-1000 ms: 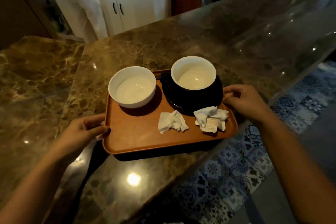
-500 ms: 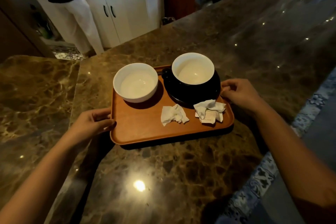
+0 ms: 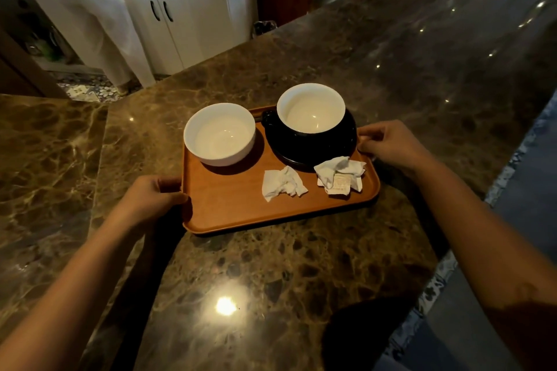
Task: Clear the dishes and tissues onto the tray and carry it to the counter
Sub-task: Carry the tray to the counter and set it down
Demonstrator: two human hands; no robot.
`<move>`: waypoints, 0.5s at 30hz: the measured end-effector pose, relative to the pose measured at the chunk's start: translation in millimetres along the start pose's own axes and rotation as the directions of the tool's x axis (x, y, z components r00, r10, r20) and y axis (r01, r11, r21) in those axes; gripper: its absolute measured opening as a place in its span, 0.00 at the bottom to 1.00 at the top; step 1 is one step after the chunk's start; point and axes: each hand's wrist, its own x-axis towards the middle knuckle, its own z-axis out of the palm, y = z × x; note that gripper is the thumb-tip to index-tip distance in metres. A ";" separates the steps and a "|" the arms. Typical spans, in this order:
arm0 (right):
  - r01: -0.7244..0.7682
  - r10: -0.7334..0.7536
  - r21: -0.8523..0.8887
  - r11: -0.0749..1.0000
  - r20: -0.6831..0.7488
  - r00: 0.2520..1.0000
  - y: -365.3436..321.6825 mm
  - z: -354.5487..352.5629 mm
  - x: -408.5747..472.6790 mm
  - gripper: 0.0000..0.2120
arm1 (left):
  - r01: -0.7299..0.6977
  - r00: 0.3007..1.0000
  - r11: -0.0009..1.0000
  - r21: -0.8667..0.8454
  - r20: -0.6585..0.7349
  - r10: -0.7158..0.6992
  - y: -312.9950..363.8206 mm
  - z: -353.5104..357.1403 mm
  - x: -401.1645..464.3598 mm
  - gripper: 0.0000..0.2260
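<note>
Tray lies on the dark marble counter, near the middle, its near long edge facing the camera. Load: white bowl far left; cup on black saucer far right; two crumpled tissues, one at centre and one to its right, the latter with a small paper packet against it.

Left hand is closed on the left short edge, thumb over the rim, fingers curled beside and under it. Right hand is pinched on the far right corner, fingertips on the rim just beside the saucer. Whether the tray is fully down or a shade off the stone I cannot tell; the shadow under the near edge is ambiguous.

Risks, judged from this layout:
- Heavy pieces sit along the far side; an uneven release or tilt away could slide the bowl and the saucer toward the far rim.
- The cup rests loose on the saucer; a jolt on set-down may rattle or tip it.
- Right fingertips near the saucer could nudge it on withdrawal.
- The tissues are light; a quick pull-back could waft them over the low rim.
</note>
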 end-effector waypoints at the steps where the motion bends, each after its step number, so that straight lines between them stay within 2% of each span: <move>1: 0.004 -0.004 -0.007 1.000 0.017 1.000 0.4 -0.5 1.6 0.14 | 0.004 1.000 1.000 0.027 -0.016 -0.003 0.8 0.7 0.6 0.15; 5: 0.007 -0.007 0.000 1.000 0.045 0.999 7.1 2.5 6.0 0.14 | -0.028 0.999 0.991 0.131 -0.041 0.034 1.9 3.0 0.8 0.15; 15: -0.024 0.029 -0.153 0.988 0.030 0.999 7.0 3.1 13.4 0.13 | -0.060 0.996 0.941 0.334 -0.046 0.080 5.5 4.5 -6.2 0.11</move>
